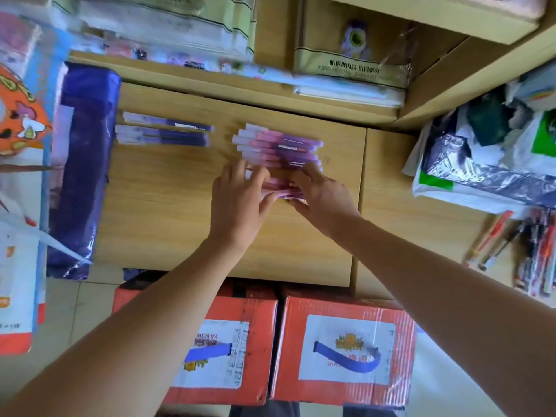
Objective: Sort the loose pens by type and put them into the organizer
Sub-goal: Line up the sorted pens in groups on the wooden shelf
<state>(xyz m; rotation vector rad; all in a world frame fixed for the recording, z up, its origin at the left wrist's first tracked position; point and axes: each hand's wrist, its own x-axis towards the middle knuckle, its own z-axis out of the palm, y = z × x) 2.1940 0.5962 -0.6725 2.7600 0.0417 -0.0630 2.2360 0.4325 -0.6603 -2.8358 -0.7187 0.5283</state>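
So, a bundle of pink pens (284, 191) is being pinched from both ends by the left hand (237, 197) and right hand (323, 195), fingers curled over it, just beside the pink row (279, 145) on the desk (168, 212). Purple pens (164, 132) are laid well apart. Sorting seems underway; next, the bundle probably wants squaring into the row.
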